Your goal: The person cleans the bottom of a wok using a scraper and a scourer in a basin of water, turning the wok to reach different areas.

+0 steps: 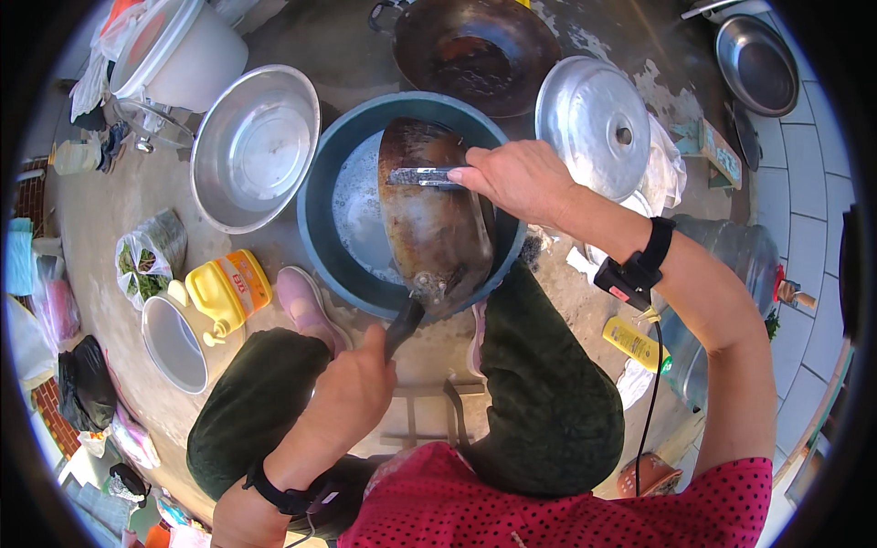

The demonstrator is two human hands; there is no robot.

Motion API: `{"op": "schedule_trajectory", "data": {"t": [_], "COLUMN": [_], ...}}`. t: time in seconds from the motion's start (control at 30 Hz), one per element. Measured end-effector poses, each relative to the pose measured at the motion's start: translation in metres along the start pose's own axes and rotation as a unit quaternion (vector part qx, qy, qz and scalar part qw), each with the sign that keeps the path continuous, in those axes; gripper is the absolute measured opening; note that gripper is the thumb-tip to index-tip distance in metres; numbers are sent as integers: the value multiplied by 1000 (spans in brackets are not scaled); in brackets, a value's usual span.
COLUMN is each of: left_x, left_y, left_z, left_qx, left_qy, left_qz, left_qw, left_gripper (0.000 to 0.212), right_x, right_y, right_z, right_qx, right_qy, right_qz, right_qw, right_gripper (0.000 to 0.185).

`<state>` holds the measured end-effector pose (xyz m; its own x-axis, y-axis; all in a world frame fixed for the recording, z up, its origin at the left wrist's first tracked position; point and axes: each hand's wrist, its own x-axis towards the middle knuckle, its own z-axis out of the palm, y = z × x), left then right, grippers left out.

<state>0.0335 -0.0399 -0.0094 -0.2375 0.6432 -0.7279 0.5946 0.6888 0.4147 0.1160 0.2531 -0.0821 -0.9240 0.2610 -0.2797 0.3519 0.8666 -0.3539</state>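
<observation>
My left hand (351,394) grips the dark handle (405,327) of a wok (438,226). The wok is tipped on its side, its browned, stained outer surface facing up. It rests in a round blue-green plastic basin (314,205) holding cloudy, sudsy water (360,212). In my right hand (521,179) is a narrow flat scraper-like tool (419,177), laid across the wok's outer surface near its far end. The tool's exact kind is hard to tell. The wok's inside is hidden from view.
A steel bowl (264,151) stands left of the basin, a large rusty wok (479,58) beyond it, an aluminium lid (593,127) to the right. Near my left leg are a yellow jug (229,291) and a pot (175,346). A yellow bottle (634,342) lies by a large water bottle (726,253).
</observation>
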Motion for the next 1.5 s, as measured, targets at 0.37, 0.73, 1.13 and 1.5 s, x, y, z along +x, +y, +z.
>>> {"op": "schedule_trajectory", "data": {"t": [0.37,0.73,1.13,1.5], "left_x": [-1,3,5,8], "left_y": [-1,-3,-6,-6], "left_z": [0,0,1,-1], "left_qx": [5,7,1,4], "left_qy": [8,20,22,31], "left_qz": [10,25,25,37], "left_qw": [1000,999,999,999], "left_gripper": [25,26,27,26], "right_x": [-3,-9,-12,-34], "right_y": [-8,-17,-7,-16], "right_z": [1,-4,3,20], "right_qx": [-15,-40,-63,-42], "right_qy": [-3,-23,35,49], "right_qz": [-15,-42,-38,-61], "right_qw": [1000,998,997,996], "right_gripper": [50,48,46,44]}}
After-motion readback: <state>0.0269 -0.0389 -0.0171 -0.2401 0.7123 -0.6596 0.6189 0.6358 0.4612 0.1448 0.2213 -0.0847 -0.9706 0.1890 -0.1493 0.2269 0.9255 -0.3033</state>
